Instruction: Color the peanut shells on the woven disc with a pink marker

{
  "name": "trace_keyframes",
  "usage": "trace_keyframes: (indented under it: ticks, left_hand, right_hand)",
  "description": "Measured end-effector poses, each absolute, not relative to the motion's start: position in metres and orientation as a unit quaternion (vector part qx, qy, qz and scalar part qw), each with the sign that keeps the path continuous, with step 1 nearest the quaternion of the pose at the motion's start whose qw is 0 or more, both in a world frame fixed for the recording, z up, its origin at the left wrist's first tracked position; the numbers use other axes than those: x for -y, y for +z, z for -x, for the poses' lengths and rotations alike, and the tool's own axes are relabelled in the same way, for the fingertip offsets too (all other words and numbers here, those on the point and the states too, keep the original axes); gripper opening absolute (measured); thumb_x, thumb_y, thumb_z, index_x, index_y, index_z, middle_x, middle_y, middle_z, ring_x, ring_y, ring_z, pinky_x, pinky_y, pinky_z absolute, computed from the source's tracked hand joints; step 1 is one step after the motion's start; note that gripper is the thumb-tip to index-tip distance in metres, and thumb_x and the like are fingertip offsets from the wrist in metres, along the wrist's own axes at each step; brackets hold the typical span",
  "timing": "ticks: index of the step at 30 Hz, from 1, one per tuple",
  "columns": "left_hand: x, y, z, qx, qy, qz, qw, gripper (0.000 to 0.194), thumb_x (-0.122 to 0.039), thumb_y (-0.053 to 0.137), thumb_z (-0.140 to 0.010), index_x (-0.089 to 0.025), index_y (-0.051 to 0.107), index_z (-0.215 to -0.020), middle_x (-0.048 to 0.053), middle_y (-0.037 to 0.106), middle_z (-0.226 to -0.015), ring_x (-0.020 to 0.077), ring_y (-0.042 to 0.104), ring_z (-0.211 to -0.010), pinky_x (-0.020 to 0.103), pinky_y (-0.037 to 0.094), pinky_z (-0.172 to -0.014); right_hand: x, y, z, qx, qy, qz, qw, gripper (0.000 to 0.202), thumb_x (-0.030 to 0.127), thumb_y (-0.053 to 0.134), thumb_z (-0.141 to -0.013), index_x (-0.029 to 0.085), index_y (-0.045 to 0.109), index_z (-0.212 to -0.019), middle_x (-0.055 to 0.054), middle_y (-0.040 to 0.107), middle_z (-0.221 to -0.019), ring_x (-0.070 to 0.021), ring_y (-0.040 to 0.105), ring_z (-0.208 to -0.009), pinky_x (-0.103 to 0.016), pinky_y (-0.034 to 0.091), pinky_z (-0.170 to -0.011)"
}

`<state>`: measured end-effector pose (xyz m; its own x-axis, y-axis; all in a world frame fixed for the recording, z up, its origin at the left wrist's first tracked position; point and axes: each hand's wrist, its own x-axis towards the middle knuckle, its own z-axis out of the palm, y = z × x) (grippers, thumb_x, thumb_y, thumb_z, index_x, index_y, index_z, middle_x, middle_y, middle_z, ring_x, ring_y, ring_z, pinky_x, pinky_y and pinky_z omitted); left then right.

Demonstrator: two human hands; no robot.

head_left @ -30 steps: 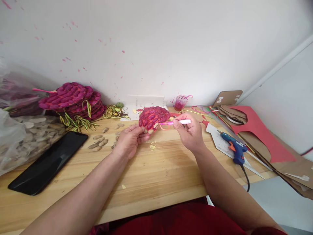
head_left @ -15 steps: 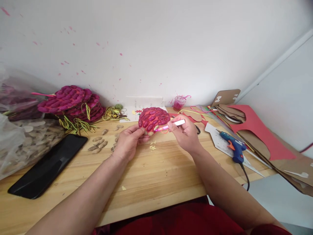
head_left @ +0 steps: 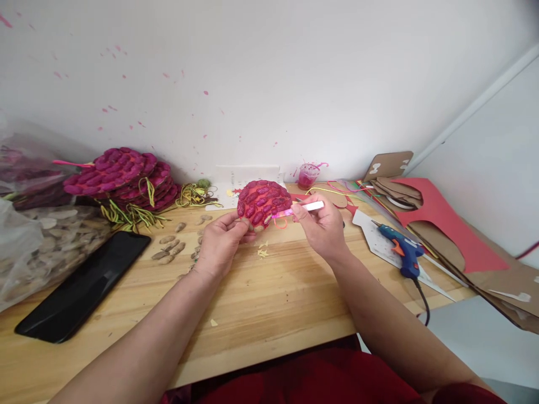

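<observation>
A round piece covered in magenta-painted peanuts point(head_left: 261, 197) is held up above the table, its face toward me. My left hand point(head_left: 224, 238) pinches its lower left edge between thumb and fingers. In my right hand point(head_left: 320, 230) is a white-handled brush point(head_left: 312, 206) with a pink-stained end, which touches or nearly touches the lower right edge of the piece. One or two shells at the bottom edge look unpainted. An orange loop point(head_left: 281, 224) hangs under that edge. Small yellow scraps point(head_left: 263, 251) lie below on the wood.
Left: a black phone point(head_left: 84, 285), a bag of peanuts point(head_left: 63, 233), loose peanuts point(head_left: 167, 248) and stacked magenta pieces point(head_left: 122, 174) with yarn. Back: a cup of pink paint point(head_left: 309, 175). Right: a blue glue gun point(head_left: 402, 247), its cable over the table edge, and cut red and brown card point(head_left: 448, 224).
The brush and my right hand have moved slightly right and its angle is flatter. The round piece has tilted up a little, and more of the orange loop shows.
</observation>
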<state>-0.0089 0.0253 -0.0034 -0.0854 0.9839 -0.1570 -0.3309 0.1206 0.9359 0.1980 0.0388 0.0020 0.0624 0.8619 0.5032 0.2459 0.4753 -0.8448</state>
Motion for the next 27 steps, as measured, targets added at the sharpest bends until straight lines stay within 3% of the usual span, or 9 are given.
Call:
trace_keyframes:
  ticks: [4, 8, 13, 27]
  left_hand:
    - [-0.0258, -0.0047, 0.0097, -0.475, 0.565, -0.362, 0.569, 0.049, -0.038, 0.095, -0.056, -0.014, 0.078, -0.095, 0.003, 0.077, -0.076, 0.0138, 0.067, -0.061, 0.026, 0.059, -0.066]
    - [-0.0260, -0.0054, 0.0102, -0.475, 0.569, -0.366, 0.563, 0.049, -0.040, 0.095, -0.057, -0.013, 0.079, -0.095, 0.002, 0.076, -0.075, 0.0138, 0.067, -0.061, 0.026, 0.059, -0.064]
    - [-0.0265, -0.0097, 0.0109, -0.471, 0.569, -0.380, 0.557, 0.047, -0.038, 0.093, -0.060, -0.014, 0.079, -0.098, 0.002, 0.077, -0.076, 0.0132, 0.068, -0.062, 0.025, 0.060, -0.066]
    - [-0.0275, -0.0126, 0.0101, -0.482, 0.566, -0.407, 0.531, 0.047, -0.035, 0.088, -0.064, -0.014, 0.081, -0.106, 0.002, 0.077, -0.077, 0.0143, 0.067, -0.063, 0.026, 0.061, -0.067]
  right_hand:
    - [-0.0370, 0.0035, -0.1968, 0.649, 0.291, 0.436, 0.551, 0.038, 0.057, 0.076, -0.088, 0.025, 0.056, -0.084, 0.002, 0.068, -0.070, -0.0150, 0.060, -0.062, -0.031, 0.046, -0.059]
    - [-0.0373, 0.0032, -0.1979, 0.630, 0.243, 0.454, 0.581, 0.035, 0.055, 0.074, -0.091, 0.025, 0.057, -0.085, 0.003, 0.066, -0.069, -0.0149, 0.059, -0.063, -0.031, 0.046, -0.061]
    - [-0.0363, 0.0021, -0.1971, 0.648, 0.292, 0.443, 0.546, 0.036, 0.057, 0.074, -0.090, 0.025, 0.057, -0.085, 0.002, 0.067, -0.072, -0.0155, 0.061, -0.065, -0.031, 0.047, -0.062]
    - [-0.0361, 0.0027, -0.1966, 0.626, 0.234, 0.473, 0.575, 0.035, 0.055, 0.073, -0.091, 0.025, 0.055, -0.083, 0.003, 0.065, -0.070, -0.0145, 0.059, -0.062, -0.030, 0.043, -0.059]
